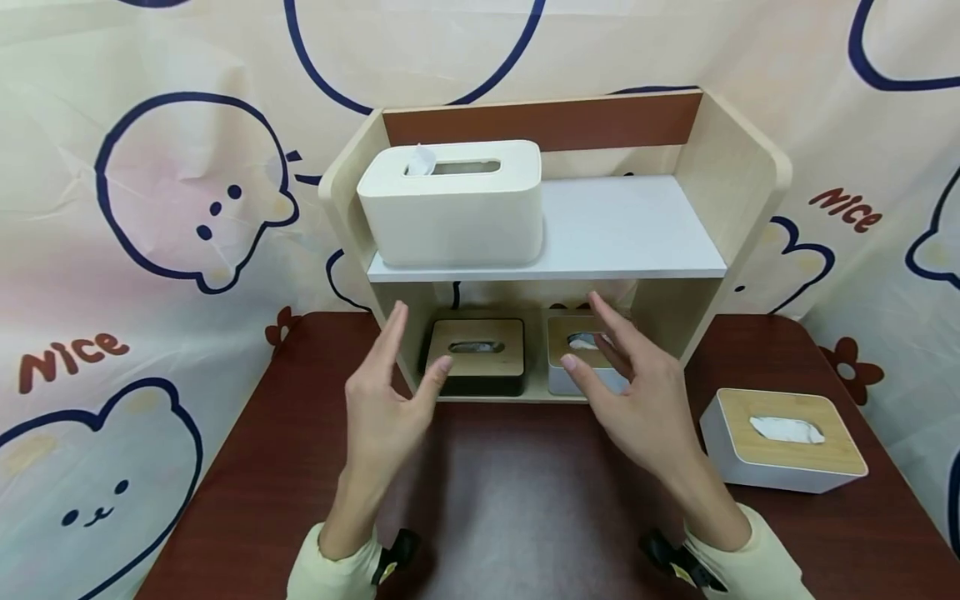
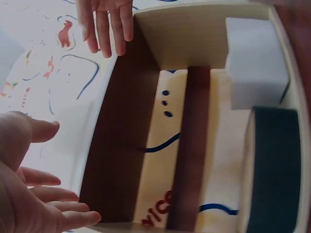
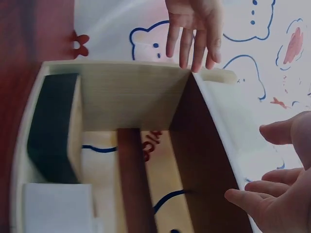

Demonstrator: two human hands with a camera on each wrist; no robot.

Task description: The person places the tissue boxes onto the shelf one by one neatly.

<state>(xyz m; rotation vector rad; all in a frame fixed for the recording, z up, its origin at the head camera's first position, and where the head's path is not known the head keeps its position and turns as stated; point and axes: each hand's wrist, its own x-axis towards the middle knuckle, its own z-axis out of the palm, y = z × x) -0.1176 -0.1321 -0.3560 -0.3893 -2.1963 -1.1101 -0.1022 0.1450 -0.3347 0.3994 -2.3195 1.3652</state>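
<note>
Both hands are raised before a two-level wooden shelf (image 1: 742, 183), fingers extended and holding nothing. My left hand (image 1: 386, 400) is in front of its lower left side, near a black tissue box (image 1: 480, 350) with a wooden lid. Towards the lower right is my right hand (image 1: 641, 396), partly covering a white tissue box (image 1: 566, 379) with a wooden lid. These two boxes stand side by side in the bottom compartment, and the right wrist view shows the black box (image 3: 53, 126) as well. An all-white tissue box (image 1: 457, 221) sits on the upper board's left half.
Another white tissue box (image 1: 795, 437) with a wooden lid stands on the dark brown table (image 1: 517, 500), right of the right forearm. Behind the shelf hangs a cloth (image 1: 195, 58) printed with cartoon bears.
</note>
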